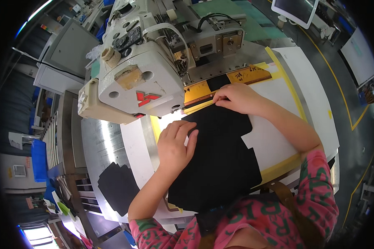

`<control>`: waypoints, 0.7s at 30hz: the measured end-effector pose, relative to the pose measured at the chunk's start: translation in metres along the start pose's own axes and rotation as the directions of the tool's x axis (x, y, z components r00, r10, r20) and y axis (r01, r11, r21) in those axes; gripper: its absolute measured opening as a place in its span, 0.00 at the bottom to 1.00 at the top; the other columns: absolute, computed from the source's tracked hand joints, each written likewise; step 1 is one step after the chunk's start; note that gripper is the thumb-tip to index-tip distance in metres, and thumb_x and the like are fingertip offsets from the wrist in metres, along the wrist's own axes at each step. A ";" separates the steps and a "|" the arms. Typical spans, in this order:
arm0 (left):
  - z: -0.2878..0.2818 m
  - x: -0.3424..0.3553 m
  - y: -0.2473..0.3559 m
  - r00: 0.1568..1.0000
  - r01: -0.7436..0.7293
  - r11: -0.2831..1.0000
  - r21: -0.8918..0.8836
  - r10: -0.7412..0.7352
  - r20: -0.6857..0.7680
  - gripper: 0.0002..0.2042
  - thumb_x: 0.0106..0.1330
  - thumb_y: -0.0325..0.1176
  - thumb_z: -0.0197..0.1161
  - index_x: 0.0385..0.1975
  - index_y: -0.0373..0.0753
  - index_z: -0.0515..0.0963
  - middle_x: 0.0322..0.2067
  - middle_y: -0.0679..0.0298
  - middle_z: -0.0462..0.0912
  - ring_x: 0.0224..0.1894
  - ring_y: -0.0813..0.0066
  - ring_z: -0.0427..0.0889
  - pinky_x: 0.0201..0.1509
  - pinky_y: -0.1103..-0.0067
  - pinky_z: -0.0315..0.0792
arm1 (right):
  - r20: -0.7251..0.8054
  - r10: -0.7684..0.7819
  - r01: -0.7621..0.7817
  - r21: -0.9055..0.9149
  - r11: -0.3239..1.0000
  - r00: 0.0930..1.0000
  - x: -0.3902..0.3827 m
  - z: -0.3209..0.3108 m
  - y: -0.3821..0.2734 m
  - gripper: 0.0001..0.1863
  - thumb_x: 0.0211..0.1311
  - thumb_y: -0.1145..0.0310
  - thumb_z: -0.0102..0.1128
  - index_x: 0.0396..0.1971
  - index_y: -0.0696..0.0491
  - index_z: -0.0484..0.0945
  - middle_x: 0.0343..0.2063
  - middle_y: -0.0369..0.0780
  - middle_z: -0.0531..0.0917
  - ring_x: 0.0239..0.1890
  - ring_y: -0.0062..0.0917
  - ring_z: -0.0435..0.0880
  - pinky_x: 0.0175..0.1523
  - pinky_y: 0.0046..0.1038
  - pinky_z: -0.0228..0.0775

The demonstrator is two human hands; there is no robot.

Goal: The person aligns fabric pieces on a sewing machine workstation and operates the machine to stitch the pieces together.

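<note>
Your right hand (238,98) is up at the far edge, nearer the bar (246,76) than your left hand (174,147)!
And here's the black panel (220,162), flat on the white surface (276,143), long axis running from the bar back toward your body, its far edge just beside the yellow strip (198,107); your right fingers come in at that strip's right end, thumb and forefinger drawn together, though you can't tell from here whether strip or panel edge sits between them, while your left fingers curl loosely over the panel's left side, thumb apart, nothing in the gap, the panel lying mostly rightward and bodyward of them, contact unclear.
</note>
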State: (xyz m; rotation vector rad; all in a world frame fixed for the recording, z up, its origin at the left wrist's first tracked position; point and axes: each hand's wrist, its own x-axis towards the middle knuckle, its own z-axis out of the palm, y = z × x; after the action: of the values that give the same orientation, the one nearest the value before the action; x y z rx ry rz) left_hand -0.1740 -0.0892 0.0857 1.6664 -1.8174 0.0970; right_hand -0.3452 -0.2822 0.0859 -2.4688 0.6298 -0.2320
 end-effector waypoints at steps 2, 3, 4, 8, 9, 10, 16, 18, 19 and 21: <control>0.013 0.003 0.000 0.998 -0.007 0.999 0.035 0.005 0.059 0.11 0.59 0.31 0.66 0.40 0.37 0.78 0.41 0.60 0.79 0.41 0.60 0.80 0.42 0.70 0.72 | -0.107 0.029 -0.029 0.001 1.000 0.994 0.008 0.006 0.006 0.09 0.57 0.65 0.65 0.36 0.51 0.81 0.29 0.38 0.84 0.34 0.32 0.83 0.39 0.31 0.73; 0.020 0.006 0.000 0.996 0.004 0.994 0.111 -0.015 0.093 0.14 0.59 0.33 0.66 0.44 0.38 0.77 0.46 0.58 0.78 0.47 0.59 0.79 0.48 0.68 0.72 | -0.102 0.028 -0.028 0.003 1.000 0.994 0.010 0.008 0.008 0.09 0.57 0.65 0.65 0.36 0.51 0.81 0.29 0.38 0.84 0.34 0.32 0.83 0.39 0.31 0.73; 0.027 0.007 0.000 0.991 0.010 0.983 0.185 -0.034 0.127 0.17 0.60 0.36 0.66 0.48 0.38 0.77 0.51 0.57 0.77 0.53 0.57 0.77 0.54 0.67 0.71 | -0.116 0.060 -0.061 -0.006 0.998 0.991 0.011 0.006 0.008 0.09 0.56 0.66 0.66 0.35 0.51 0.81 0.28 0.38 0.84 0.33 0.32 0.83 0.38 0.31 0.73; 0.043 0.003 -0.006 0.987 0.018 0.975 0.222 -0.053 0.152 0.23 0.60 0.39 0.67 0.54 0.40 0.75 0.59 0.57 0.71 0.62 0.58 0.71 0.62 0.65 0.65 | -0.166 0.089 -0.093 -0.015 0.996 0.982 0.013 0.006 0.011 0.08 0.55 0.65 0.67 0.33 0.50 0.80 0.27 0.38 0.83 0.32 0.31 0.83 0.37 0.31 0.72; 0.044 0.003 -0.007 0.988 0.018 0.976 0.219 -0.051 0.149 0.24 0.60 0.40 0.66 0.55 0.40 0.74 0.60 0.57 0.70 0.63 0.57 0.70 0.63 0.65 0.64 | -0.158 0.096 -0.099 -0.015 0.995 0.983 0.013 0.006 0.012 0.08 0.55 0.65 0.67 0.33 0.50 0.80 0.27 0.38 0.83 0.32 0.31 0.83 0.37 0.31 0.72; 0.044 0.003 -0.008 0.989 0.016 0.975 0.220 -0.048 0.143 0.24 0.60 0.41 0.66 0.56 0.41 0.74 0.61 0.57 0.70 0.63 0.57 0.69 0.64 0.64 0.63 | -0.161 0.095 -0.098 -0.014 0.995 0.982 0.014 0.005 0.012 0.08 0.54 0.65 0.67 0.33 0.50 0.80 0.27 0.38 0.83 0.32 0.31 0.83 0.37 0.31 0.72; 0.048 0.002 -0.007 0.987 0.052 0.979 0.197 -0.080 0.137 0.25 0.59 0.43 0.67 0.56 0.41 0.74 0.61 0.56 0.69 0.65 0.53 0.66 0.65 0.63 0.61 | -0.149 0.116 -0.119 -0.010 0.993 0.982 0.015 0.004 0.015 0.08 0.53 0.65 0.67 0.32 0.50 0.81 0.26 0.37 0.83 0.31 0.31 0.83 0.36 0.32 0.72; 0.049 0.002 -0.007 0.989 0.053 0.981 0.186 -0.077 0.126 0.25 0.59 0.43 0.67 0.56 0.41 0.74 0.61 0.56 0.69 0.64 0.53 0.67 0.64 0.63 0.62 | -0.158 0.118 -0.121 -0.011 0.993 0.980 0.015 0.003 0.014 0.07 0.52 0.65 0.66 0.31 0.49 0.81 0.26 0.36 0.84 0.32 0.31 0.83 0.36 0.32 0.73; 0.049 0.002 -0.008 0.991 0.052 0.984 0.173 -0.073 0.116 0.25 0.58 0.42 0.67 0.56 0.41 0.74 0.61 0.56 0.69 0.64 0.53 0.67 0.64 0.63 0.62 | -0.149 0.123 -0.126 -0.006 0.992 0.981 0.015 0.002 0.014 0.07 0.52 0.65 0.66 0.31 0.49 0.81 0.25 0.36 0.83 0.31 0.31 0.83 0.36 0.32 0.73; 0.050 0.001 -0.008 0.991 0.054 0.985 0.161 -0.072 0.113 0.25 0.58 0.42 0.68 0.55 0.41 0.74 0.61 0.55 0.69 0.64 0.52 0.68 0.64 0.63 0.63 | -0.141 0.130 -0.131 0.001 0.991 0.981 0.014 0.002 0.014 0.07 0.52 0.65 0.66 0.31 0.50 0.81 0.25 0.36 0.83 0.31 0.31 0.83 0.36 0.32 0.73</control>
State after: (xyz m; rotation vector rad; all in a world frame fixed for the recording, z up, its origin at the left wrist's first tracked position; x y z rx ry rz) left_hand -0.1874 -0.1153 0.0447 1.8745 -1.8844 0.1194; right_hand -0.3376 -0.2982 0.0767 -2.4229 0.8506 -0.3555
